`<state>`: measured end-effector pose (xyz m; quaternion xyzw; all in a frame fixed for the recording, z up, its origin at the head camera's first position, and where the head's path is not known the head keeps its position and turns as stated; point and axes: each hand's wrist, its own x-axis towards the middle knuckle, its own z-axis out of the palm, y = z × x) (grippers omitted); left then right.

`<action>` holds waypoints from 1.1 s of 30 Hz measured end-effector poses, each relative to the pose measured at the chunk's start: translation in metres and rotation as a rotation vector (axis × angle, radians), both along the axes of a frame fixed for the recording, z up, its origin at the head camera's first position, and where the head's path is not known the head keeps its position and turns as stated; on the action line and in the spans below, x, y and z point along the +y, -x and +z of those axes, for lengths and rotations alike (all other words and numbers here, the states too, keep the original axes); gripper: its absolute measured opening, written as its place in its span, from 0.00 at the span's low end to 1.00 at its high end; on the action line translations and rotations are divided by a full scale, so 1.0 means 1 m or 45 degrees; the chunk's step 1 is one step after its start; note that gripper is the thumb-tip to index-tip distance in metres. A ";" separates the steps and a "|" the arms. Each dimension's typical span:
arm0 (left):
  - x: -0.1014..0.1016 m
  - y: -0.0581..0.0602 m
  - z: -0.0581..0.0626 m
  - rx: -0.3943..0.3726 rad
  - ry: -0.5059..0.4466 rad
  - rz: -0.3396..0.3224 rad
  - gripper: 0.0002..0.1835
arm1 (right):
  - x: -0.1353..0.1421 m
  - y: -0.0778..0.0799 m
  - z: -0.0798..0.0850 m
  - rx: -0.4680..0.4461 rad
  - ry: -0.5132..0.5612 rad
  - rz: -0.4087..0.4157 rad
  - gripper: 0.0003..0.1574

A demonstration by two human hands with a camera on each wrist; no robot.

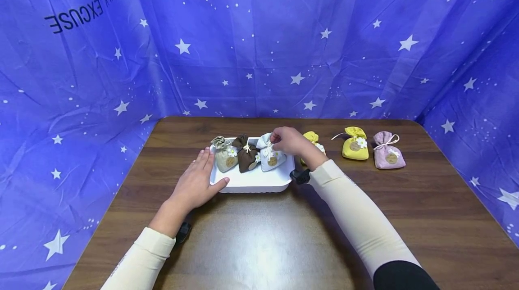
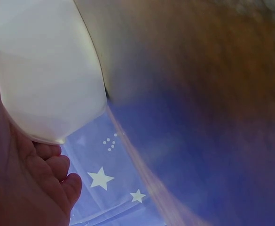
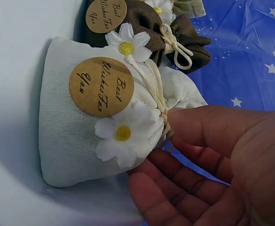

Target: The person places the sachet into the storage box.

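A white tray [image 1: 253,183] holds three drawstring pouches in a row: a beige one [image 1: 223,163], a dark brown one [image 1: 245,160] and a white one [image 1: 266,162]. My right hand [image 1: 293,141] pinches the white pouch at its tied neck. The right wrist view shows this pouch [image 3: 66,146] with a white flower and a round "Best Wishes For You" tag; the thumb presses by the cord. My left hand [image 1: 196,185] rests along the tray's left side, fingers extended, thumb at the front rim. The left wrist view shows the fingers beside the tray's wall [image 2: 48,70].
Partly hidden behind my right forearm is a yellow pouch [image 1: 311,137]. Farther right on the brown wooden table [image 1: 259,236] lie another yellow pouch [image 1: 349,151] and a pink pouch [image 1: 383,157]. Blue star-printed curtains [image 1: 251,56] hang behind and beside the table.
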<state>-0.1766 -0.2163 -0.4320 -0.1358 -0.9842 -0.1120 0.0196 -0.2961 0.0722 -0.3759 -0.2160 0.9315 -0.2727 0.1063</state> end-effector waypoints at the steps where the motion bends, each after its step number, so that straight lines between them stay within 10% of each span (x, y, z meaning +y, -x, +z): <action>1: 0.000 0.000 -0.001 -0.001 0.000 0.000 0.54 | 0.000 0.000 -0.001 0.000 0.001 -0.001 0.10; 17: 0.000 0.000 -0.006 0.038 -0.008 -0.011 0.53 | 0.031 -0.008 0.007 0.028 0.173 -0.057 0.12; 33: 0.000 0.000 -0.003 0.034 -0.005 -0.016 0.53 | 0.152 -0.010 0.007 0.036 0.318 -0.301 0.16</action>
